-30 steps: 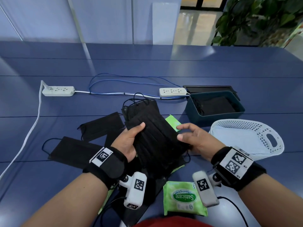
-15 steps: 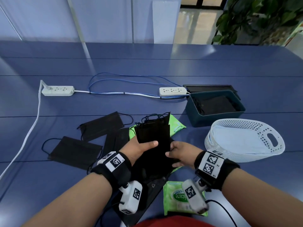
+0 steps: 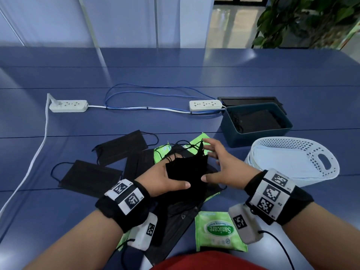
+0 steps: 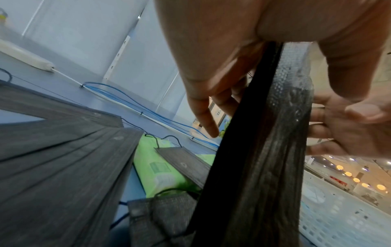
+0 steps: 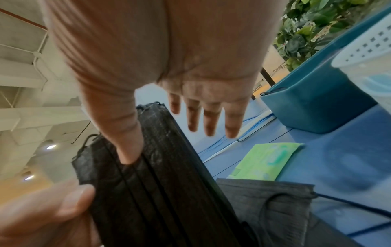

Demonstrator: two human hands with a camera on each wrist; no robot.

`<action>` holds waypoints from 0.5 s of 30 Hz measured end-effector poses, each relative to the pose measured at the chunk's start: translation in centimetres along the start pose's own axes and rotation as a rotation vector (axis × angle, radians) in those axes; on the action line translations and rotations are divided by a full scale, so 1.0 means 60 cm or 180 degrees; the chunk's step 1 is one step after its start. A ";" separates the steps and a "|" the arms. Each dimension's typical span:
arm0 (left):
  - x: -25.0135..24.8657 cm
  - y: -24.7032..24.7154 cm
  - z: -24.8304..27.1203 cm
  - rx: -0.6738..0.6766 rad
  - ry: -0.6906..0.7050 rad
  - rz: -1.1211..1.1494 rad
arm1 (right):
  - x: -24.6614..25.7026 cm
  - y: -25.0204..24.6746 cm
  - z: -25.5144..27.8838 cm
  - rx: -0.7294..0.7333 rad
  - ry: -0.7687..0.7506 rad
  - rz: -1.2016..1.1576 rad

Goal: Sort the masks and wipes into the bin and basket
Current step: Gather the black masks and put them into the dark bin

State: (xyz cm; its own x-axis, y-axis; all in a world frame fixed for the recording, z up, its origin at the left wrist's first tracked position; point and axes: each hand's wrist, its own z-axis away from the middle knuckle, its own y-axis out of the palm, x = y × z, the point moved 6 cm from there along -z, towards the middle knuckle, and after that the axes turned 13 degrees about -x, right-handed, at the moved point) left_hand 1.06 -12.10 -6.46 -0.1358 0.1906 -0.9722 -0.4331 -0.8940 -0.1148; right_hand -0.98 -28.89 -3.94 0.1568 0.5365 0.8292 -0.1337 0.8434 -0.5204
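Note:
My left hand (image 3: pixel 175 180) grips a stack of black masks (image 3: pixel 185 170) edge-up over the pile, thumb on the near side; the left wrist view shows the stack (image 4: pixel 264 150) between thumb and fingers. My right hand (image 3: pixel 212 162) is beside the stack with straight, spread fingers (image 5: pixel 211 117); only its thumb touches the masks (image 5: pixel 158 167). More black masks (image 3: pixel 87 178) lie loose on the table to the left. A green wipes pack (image 3: pixel 218 230) lies near me and another (image 3: pixel 202 139) is partly hidden beyond the stack. The teal bin (image 3: pixel 253 139) holds black masks. The white basket (image 3: pixel 321 172) stands at the right.
Two white power strips (image 3: pixel 68 106) (image 3: pixel 205 105) joined by blue and white cables (image 3: pixel 146 88) lie across the table behind the pile. A black lid (image 3: pixel 249 99) lies behind the bin. A potted plant (image 3: pixel 302 20) stands at the far right.
The fanned stack was squared up between both hands. Since then my right fingers have straightened off it, leaving only the thumb on it, while my left hand keeps its grip.

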 end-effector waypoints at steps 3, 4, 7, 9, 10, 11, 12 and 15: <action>0.007 0.005 0.006 0.0033 0.0024 -0.0053 | 0.005 -0.009 0.008 -0.0055 -0.0157 0.0099; 0.007 0.006 0.007 0.0017 0.0067 -0.0091 | 0.006 -0.010 0.009 -0.0032 -0.0179 0.0184; 0.006 0.002 0.006 -0.0131 0.0169 -0.0185 | 0.007 -0.014 0.012 -0.0065 -0.0208 0.0448; 0.000 -0.003 0.006 -0.0266 0.0222 -0.0179 | 0.006 -0.017 0.015 -0.0155 -0.0259 0.0677; -0.001 -0.005 0.007 -0.0310 0.0241 -0.0168 | 0.004 -0.019 0.016 -0.0176 -0.0252 0.0752; -0.002 -0.007 0.007 -0.0337 0.0257 -0.0170 | 0.004 -0.021 0.018 -0.0193 -0.0209 0.0754; -0.003 -0.008 0.008 -0.0351 0.0275 -0.0194 | 0.004 -0.023 0.019 -0.0211 -0.0138 0.0696; 0.000 -0.008 0.011 -0.0333 0.0214 -0.0131 | 0.014 -0.026 0.021 -0.0239 -0.0032 0.0501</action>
State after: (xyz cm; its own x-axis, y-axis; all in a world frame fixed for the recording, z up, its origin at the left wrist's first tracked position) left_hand 0.68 -11.43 -6.26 -0.0584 0.2036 -0.9773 -0.3412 -0.9241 -0.1722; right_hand -1.88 -29.82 -2.17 0.1300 0.6622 0.7379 -0.0823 0.7489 -0.6576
